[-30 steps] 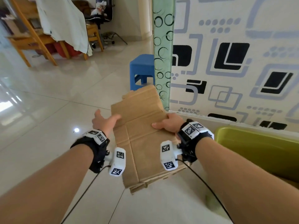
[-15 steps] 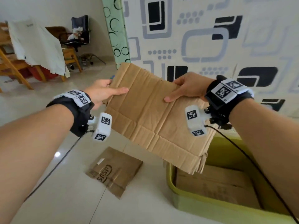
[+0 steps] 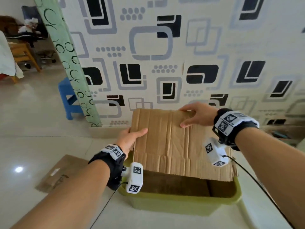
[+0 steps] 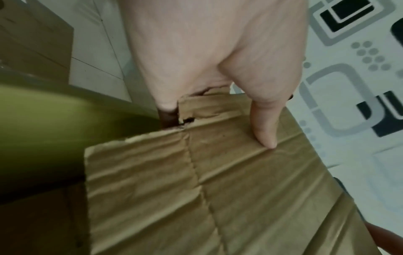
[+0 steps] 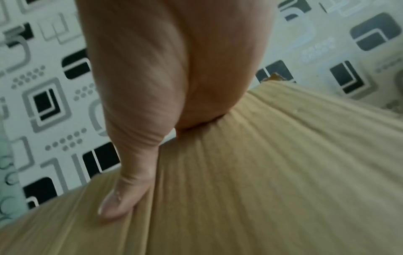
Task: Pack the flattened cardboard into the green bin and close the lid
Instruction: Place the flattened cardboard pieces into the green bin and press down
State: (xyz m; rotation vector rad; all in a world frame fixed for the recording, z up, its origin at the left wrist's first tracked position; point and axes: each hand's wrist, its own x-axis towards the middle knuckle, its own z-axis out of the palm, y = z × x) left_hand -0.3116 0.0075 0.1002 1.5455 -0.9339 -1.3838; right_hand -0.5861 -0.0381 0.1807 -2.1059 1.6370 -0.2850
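- Left hand (image 3: pixel 130 138) pinches the left edge of the flattened cardboard sheet (image 3: pixel 178 146), thumb on top; right hand (image 3: pixel 196 115) grips its far right corner.
- Half a second ago the sheet was up in the air beside the green bin (image 3: pixel 181 202); now it's tilted with its lower edge over the opening, so it's basically going in.
- Cardboard's already lying inside, and the sheet looks about as wide as the bin, so it might catch on the rim.
- Another flattened piece (image 3: pixel 61 174) waits on the floor to the left; blue stool (image 3: pixel 66 96) by the wall. Can't see the lid.

Blue stool (image 3: pixel 68 98) by patterned wall (image 3: pixel 206 52)
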